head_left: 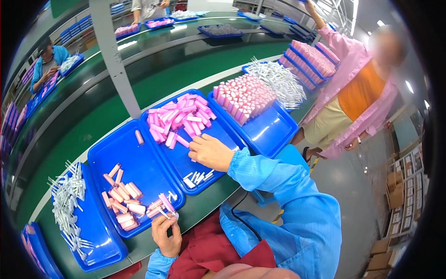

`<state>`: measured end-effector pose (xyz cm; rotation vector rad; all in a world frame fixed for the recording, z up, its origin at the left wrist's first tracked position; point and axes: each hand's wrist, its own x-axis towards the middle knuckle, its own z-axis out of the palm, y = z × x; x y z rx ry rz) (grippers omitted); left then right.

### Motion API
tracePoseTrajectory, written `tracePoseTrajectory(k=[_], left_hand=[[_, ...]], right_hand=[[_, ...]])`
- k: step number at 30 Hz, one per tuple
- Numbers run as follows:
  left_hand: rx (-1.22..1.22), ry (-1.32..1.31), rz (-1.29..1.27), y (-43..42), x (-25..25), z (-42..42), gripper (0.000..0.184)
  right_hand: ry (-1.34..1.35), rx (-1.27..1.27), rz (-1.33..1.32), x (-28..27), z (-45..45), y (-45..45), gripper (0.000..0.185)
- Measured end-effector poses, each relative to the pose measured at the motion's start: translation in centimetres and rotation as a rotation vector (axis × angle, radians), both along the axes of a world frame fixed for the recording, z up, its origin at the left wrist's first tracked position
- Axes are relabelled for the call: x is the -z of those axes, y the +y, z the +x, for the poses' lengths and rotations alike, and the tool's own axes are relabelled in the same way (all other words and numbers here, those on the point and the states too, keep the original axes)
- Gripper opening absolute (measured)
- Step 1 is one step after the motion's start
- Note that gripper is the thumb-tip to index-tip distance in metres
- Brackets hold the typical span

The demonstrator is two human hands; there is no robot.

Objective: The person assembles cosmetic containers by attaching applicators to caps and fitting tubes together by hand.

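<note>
At the near edge of a blue tray, my left hand (167, 235) is closed in a pinch on a small pink tube (165, 202) with a thin white stick (162, 213) beside it. My right hand (211, 152) reaches over the adjoining blue tray (218, 135), fingers curled down at the near end of a pile of pink tubes (176, 116). One loose pink tube (181, 141) meets the fingertips; whether they grip it is hidden. Small white pieces (197, 177) lie below that hand. Several peach-coloured tubes (123, 193) lie in the tray by my left hand.
A tray of white stick-like parts (67, 202) stands at the left. To the right are neatly packed pink pieces (244, 95) and more white sticks (276, 79). A grey post (114, 58) rises behind the trays. A person in a pink coat (360, 90) stands at the right.
</note>
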<state>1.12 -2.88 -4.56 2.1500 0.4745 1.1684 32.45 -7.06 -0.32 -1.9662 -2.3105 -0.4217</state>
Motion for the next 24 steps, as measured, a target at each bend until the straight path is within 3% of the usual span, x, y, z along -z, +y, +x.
tracePoseTrajectory(k=[4, 6, 7, 9, 11, 14, 16, 17, 18, 20, 24], left_hand=[[-0.022, -0.001, -0.012, 0.2, 0.3, 0.1, 0.031], [-0.082, -0.002, -0.045, 0.1, 0.2, 0.3, 0.031], [-0.065, 0.016, -0.057, 0.2, 0.4, 0.1, 0.025], [-0.08, 0.043, -0.134, 0.1, 1.8, -0.6, 0.022], [-0.096, 0.063, -0.113, 0.5, 2.4, -1.2, 0.022], [-0.077, 0.011, -0.122, -0.1, 2.6, -1.8, 0.024], [-0.067, -0.05, -0.151, -0.7, 2.4, -1.6, 0.025], [-0.149, 0.033, 0.001, -0.2, 1.9, -1.1, 0.025], [-0.072, 0.05, -0.102, -0.2, 1.0, -1.0, 0.026], [-0.049, 0.025, -0.122, -0.3, -0.3, -0.5, 0.026], [0.117, -0.101, -0.629, 0.2, -3.0, -0.1, 0.022]], right_hand=[[0.177, 0.034, 0.125, 0.0, 0.2, -0.1, 0.014], [0.424, 0.006, 0.33, 0.1, -1.9, 1.5, 0.017], [0.538, -0.124, 0.469, -1.7, -4.4, 1.9, 0.021], [0.654, -0.277, 0.481, -4.1, -10.6, 1.5, 0.035], [0.734, -0.747, 0.552, -5.0, -15.1, 1.2, 0.037], [0.711, -0.836, 0.508, -3.4, -16.8, 0.6, 0.038], [0.819, -0.728, 0.537, -2.5, -14.5, 1.4, 0.039], [0.925, -0.582, 0.494, -2.0, -13.8, 1.2, 0.051], [0.974, -0.408, 0.469, -0.8, -12.7, 1.4, 0.046], [1.783, -0.136, 0.324, -2.2, -11.8, 0.5, 0.038], [2.257, 0.224, 0.345, -1.2, -8.8, -0.1, 0.039]])
